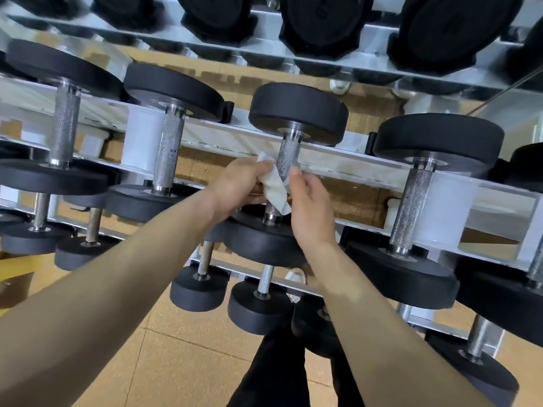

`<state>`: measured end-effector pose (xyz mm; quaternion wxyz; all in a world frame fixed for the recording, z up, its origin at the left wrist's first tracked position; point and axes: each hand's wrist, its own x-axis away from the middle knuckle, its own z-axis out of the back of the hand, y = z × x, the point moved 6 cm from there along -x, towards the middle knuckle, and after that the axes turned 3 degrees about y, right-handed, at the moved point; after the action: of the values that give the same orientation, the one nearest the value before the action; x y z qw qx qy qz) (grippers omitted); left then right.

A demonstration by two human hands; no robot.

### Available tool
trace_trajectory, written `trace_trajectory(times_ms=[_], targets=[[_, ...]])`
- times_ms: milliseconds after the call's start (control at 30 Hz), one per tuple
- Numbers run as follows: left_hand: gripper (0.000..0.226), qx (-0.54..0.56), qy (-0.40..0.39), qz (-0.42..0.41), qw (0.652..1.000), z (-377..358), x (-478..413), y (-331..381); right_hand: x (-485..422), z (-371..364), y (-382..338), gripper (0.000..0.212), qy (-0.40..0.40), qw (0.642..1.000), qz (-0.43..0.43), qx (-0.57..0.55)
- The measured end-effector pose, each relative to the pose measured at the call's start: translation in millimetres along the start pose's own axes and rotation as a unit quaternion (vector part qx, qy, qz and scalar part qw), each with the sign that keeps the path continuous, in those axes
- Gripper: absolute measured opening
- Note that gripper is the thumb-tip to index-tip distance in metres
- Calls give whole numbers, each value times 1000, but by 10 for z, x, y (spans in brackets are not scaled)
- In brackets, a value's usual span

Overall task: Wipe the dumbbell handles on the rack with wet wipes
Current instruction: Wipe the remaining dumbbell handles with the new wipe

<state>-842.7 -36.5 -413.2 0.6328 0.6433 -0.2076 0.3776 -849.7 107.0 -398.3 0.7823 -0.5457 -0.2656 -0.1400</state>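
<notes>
a white rack (338, 168) is lined with black dumbbells. the middle dumbbell (296, 113) is wiped along its knurled handle (289, 154): the left hand (238, 183) is curled round a wet wipe (276, 186) pressed against it, the right hand (311, 207) held loosely open beside.

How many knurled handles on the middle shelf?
5 handles: far left, left of centre, centre one with the wet wipe, right, one cut at the right edge. Others may be hidden.
</notes>
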Motion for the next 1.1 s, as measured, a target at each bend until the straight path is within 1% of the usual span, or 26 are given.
trace_trajectory(times_ms=[67, 100, 133, 200, 233, 267, 300, 367, 467, 533, 600, 667, 733, 800, 867, 900, 1000, 1067, 1100], targets=[[16, -38, -5, -17, 999, 58, 45, 14, -80, 9, -7, 36, -12, 999, 33, 41], [17, -89, 12, -38, 995, 119, 50, 27, -132, 15, -11, 33, -12, 996, 50, 70], [18, -164, 41, -67, 983, 179, 74, 63, -176, 23, -20, 30, -10, 993, 64, 96], [19, -298, 109, -114, 941, 267, 110, 127, -230, 72, -34, 30, -2, 987, 89, 130], [21, -336, 130, -122, 925, 287, 116, 138, -240, 110, -39, 32, 6, 984, 105, 145], [27, -354, 138, -117, 918, 297, 97, 125, -239, 146, -43, 31, 11, 980, 119, 158], [34, -355, 138, -103, 919, 303, 59, 99, -223, 179, -47, 27, 13, 978, 127, 164], [34, -320, 126, -72, 936, 279, 0, 65, -194, 220, -49, 16, 9, 981, 130, 144], [19, -235, 90, -57, 966, 223, 1, 75, -142, 279, -54, 23, -16, 991, 113, 64], [10, -222, 48, -81, 971, 192, 66, 112, -103, 317, -50, 27, -46, 995, 86, -7], [8, -227, 31, -101, 968, 209, 115, 145, -63, 317, -43, 27, -82, 994, 63, -33], [10, -254, 36, -114, 960, 247, 150, 227, -53, 298, 3, 26, -102, 993, 57, 12], [14, -324, 30, -142, 935, 243, 218, 361, -87, 278, 84, 24, -102, 991, 45, 69], [16, -376, 4, -161, 912, 220, 306, 454, -111, 259, 110, 20, -98, 989, 33, 102], [13, -372, -18, -158, 914, 229, 345, 468, -130, 233, 76, 18, -100, 988, 26, 113], [13, -376, -12, -158, 913, 242, 330, 440, -129, 226, 42, 18, -110, 989, 17, 99], [12, -423, 48, -161, 890, 277, 205, 335, -65, 261, -105, 22, -168, 984, -8, 50], [13, -407, 40, -145, 901, 223, 130, 232, -16, 321, -152, 20, -199, 980, -24, 16], [14, -393, 35, -141, 908, 201, 108, 209, -10, 348, -146, 19, -199, 979, -45, -21]])
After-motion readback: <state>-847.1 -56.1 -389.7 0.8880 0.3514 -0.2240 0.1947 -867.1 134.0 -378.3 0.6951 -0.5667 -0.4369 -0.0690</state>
